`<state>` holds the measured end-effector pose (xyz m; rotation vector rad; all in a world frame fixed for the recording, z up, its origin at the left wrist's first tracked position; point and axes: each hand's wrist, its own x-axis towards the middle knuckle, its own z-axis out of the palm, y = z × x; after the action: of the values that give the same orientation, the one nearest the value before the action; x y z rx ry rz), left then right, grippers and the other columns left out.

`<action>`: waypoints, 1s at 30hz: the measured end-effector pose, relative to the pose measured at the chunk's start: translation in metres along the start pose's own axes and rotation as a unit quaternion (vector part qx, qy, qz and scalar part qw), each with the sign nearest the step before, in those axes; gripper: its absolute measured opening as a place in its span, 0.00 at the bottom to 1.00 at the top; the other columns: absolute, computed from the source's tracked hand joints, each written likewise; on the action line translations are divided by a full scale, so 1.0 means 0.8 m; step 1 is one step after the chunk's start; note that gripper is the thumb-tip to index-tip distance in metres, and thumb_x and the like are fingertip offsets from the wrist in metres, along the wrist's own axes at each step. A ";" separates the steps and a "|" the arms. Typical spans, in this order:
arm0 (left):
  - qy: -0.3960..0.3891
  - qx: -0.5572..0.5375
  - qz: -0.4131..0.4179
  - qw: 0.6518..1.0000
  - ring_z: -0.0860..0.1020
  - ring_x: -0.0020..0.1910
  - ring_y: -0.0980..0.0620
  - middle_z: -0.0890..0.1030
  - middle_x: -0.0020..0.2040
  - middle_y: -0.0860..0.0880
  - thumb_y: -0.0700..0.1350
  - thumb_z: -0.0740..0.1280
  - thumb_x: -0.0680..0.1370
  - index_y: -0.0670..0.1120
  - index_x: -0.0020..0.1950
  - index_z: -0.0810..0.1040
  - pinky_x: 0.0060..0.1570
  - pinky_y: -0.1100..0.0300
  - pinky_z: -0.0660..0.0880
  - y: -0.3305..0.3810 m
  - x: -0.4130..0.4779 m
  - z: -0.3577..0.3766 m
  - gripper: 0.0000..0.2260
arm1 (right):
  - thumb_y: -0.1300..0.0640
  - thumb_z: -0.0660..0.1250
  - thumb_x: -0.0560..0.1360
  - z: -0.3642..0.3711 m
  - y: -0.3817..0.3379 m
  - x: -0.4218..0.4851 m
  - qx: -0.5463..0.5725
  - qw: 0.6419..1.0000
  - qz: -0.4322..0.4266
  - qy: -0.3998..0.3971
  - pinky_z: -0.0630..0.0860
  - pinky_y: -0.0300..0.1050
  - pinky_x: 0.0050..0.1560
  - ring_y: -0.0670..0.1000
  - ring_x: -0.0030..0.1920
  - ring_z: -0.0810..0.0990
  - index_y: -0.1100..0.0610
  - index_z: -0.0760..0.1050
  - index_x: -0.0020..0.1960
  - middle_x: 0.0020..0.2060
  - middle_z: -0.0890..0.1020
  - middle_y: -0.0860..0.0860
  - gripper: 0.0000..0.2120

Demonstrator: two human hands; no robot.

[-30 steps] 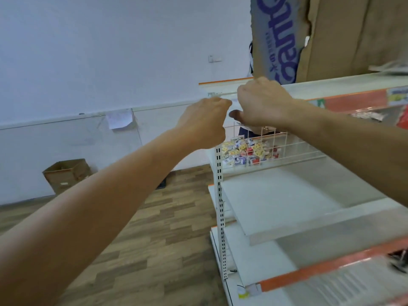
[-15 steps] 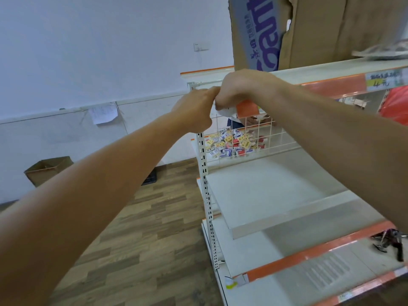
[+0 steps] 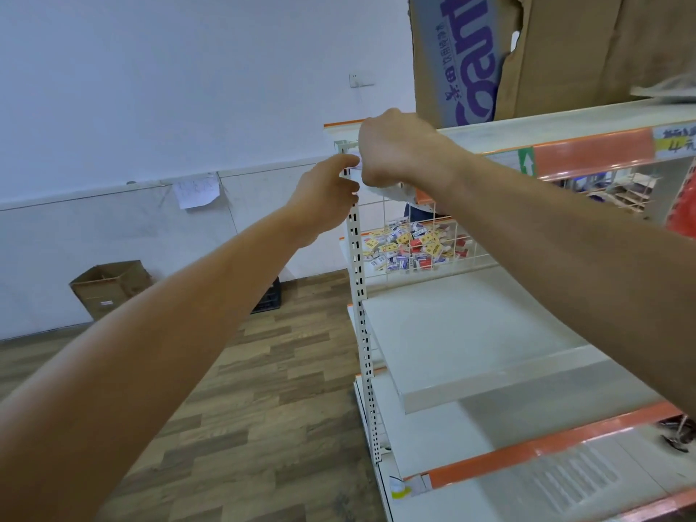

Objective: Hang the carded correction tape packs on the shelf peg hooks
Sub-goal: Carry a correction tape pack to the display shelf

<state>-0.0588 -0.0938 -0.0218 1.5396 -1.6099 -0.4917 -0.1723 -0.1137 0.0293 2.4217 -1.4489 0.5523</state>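
Two hands meet at the shelf's [image 3: 534,126] top left corner, above the upright [image 3: 357,280]. Right hand [image 3: 391,148] curls round a white pack [image 3: 386,192], mostly hidden; left hand [image 3: 324,190] pinches its fingertips together, on what is unclear.

Open brown cardboard box [image 3: 109,286] on wood-plank floor [image 3: 241,408]; small colourful packets [image 3: 410,248] heaped behind white wire grid [image 3: 457,235].

Two bare arms reach to the top corner of a white shelf unit [image 3: 470,333]. The left hand [image 3: 327,190] and right hand [image 3: 395,148] meet beside its slotted upright [image 3: 357,258], and the right hand's fingers curl over a mostly hidden white pack [image 3: 389,192]. Behind them, a wire basket [image 3: 382,211] holds small colourful boxes [image 3: 410,250], and a cardboard box [image 3: 109,288] sits on the wood floor [image 3: 263,371].
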 end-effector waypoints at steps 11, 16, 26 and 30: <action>0.151 -0.359 -0.141 0.910 0.73 0.36 0.47 0.74 0.37 0.44 0.32 0.57 0.76 0.41 0.45 0.71 0.30 0.62 0.72 -0.021 -0.028 -0.021 0.06 | 0.58 0.63 0.75 0.044 -0.072 -0.034 0.052 0.997 -0.054 0.036 0.65 0.50 0.48 0.61 0.59 0.72 0.59 0.73 0.60 0.58 0.71 0.57 0.14; 0.214 -0.370 -0.177 0.887 0.80 0.36 0.51 0.77 0.49 0.46 0.33 0.63 0.77 0.48 0.64 0.64 0.28 0.59 0.78 -0.082 -0.054 -0.046 0.19 | 0.53 0.66 0.71 0.093 -0.109 -0.031 0.225 0.966 -0.107 -0.066 0.71 0.47 0.46 0.58 0.52 0.72 0.56 0.75 0.54 0.51 0.72 0.55 0.13; 0.189 -0.325 -0.268 0.887 0.81 0.46 0.46 0.81 0.55 0.45 0.36 0.60 0.81 0.44 0.64 0.70 0.45 0.51 0.80 -0.254 -0.114 -0.110 0.12 | 0.65 0.61 0.74 0.210 -0.211 -0.005 0.482 0.858 -0.021 -0.177 0.74 0.42 0.52 0.50 0.56 0.77 0.56 0.76 0.60 0.55 0.78 0.53 0.16; 0.185 -0.337 -0.282 0.879 0.81 0.47 0.46 0.82 0.52 0.48 0.35 0.60 0.81 0.47 0.64 0.70 0.52 0.47 0.77 -0.323 -0.119 -0.146 0.14 | 0.63 0.62 0.75 0.262 -0.273 0.018 0.512 0.838 0.044 -0.185 0.74 0.46 0.58 0.51 0.57 0.76 0.57 0.75 0.61 0.52 0.76 0.50 0.15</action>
<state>0.1829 -0.0168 -0.1799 1.4057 -0.5649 -0.8959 0.0660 -0.1090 -0.1581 3.4349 -1.6825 1.1747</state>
